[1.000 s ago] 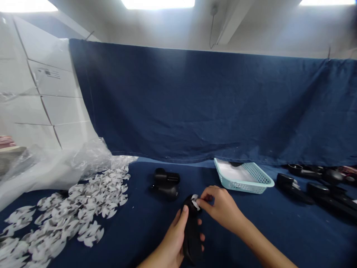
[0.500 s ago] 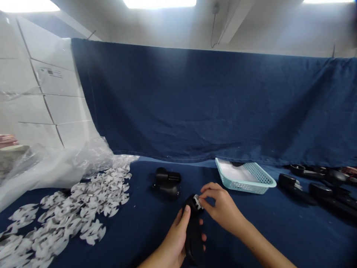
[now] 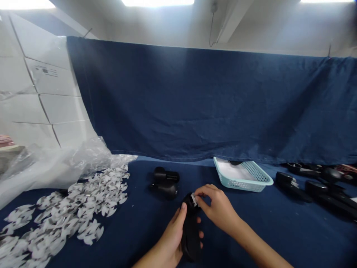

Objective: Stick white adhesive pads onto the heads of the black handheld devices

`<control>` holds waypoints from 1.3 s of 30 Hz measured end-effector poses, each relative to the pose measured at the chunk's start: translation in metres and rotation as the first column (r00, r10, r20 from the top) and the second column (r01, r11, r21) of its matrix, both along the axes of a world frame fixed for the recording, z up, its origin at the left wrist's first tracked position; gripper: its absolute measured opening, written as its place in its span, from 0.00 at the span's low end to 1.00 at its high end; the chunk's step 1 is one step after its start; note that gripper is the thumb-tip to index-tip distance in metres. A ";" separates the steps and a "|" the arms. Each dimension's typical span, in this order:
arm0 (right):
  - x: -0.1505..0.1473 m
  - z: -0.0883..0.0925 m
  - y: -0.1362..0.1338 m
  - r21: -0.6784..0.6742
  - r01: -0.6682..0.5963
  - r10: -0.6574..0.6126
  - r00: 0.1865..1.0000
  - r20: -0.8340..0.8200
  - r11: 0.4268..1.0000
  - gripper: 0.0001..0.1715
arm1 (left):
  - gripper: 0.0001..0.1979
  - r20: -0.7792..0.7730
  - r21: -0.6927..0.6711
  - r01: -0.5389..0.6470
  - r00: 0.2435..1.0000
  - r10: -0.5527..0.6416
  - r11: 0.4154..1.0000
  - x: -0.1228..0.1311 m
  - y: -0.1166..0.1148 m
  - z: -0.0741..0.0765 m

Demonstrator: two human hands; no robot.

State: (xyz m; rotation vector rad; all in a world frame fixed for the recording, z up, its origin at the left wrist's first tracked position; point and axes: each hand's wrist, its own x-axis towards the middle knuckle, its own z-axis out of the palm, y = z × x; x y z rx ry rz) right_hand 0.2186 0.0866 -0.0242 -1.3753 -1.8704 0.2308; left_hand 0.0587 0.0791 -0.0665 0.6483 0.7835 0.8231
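Observation:
My left hand (image 3: 175, 231) is closed around a long black handheld device (image 3: 191, 238) with a rounded top end, its thumb lying along the near side. At that top end shows a small silvery-white part (image 3: 193, 200), partly covered by fingers. Thumb and forefinger of my right hand (image 3: 216, 204) pinch at this part; how firmly it sits in the device is hidden. Beyond my hands, two black plastic pieces (image 3: 166, 176) lie on the dark blue cloth.
A heap of shiny grey-white curved metal pieces (image 3: 80, 212) spreads across the left, beside clear plastic wrap (image 3: 92, 152). A pale turquoise basket (image 3: 242, 185) holds white sheets. Several black devices (image 3: 292, 188) lie at right. A blue curtain (image 3: 212, 104) hangs behind.
The whole view has shifted slightly. Both hands remain at the black device, with my right fingers still at the silvery part, now covering it a little differently.

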 end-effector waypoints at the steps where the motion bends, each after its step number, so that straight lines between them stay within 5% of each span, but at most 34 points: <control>1: 0.000 0.000 0.000 -0.001 0.003 -0.003 1.000 0.000 1.000 0.09 | 0.26 0.007 -0.007 0.006 1.000 -0.006 1.000 0.000 0.000 0.000; 7: 0.001 0.008 -0.005 -0.016 -0.030 0.031 0.999 0.032 0.999 0.07 | 0.28 0.031 -0.026 0.036 0.999 -0.035 0.999 -0.002 -0.001 -0.001; 18: 0.016 0.020 -0.006 -0.053 -0.209 0.214 0.968 0.129 0.976 0.20 | 0.30 0.064 -0.073 0.077 0.995 -0.072 0.994 -0.005 0.001 -0.001; 39: 0.011 0.015 -0.003 -0.095 -0.098 0.101 0.994 0.028 0.991 0.10 | 0.24 0.003 -0.014 0.020 1.000 -0.020 1.000 -0.001 -0.002 -0.001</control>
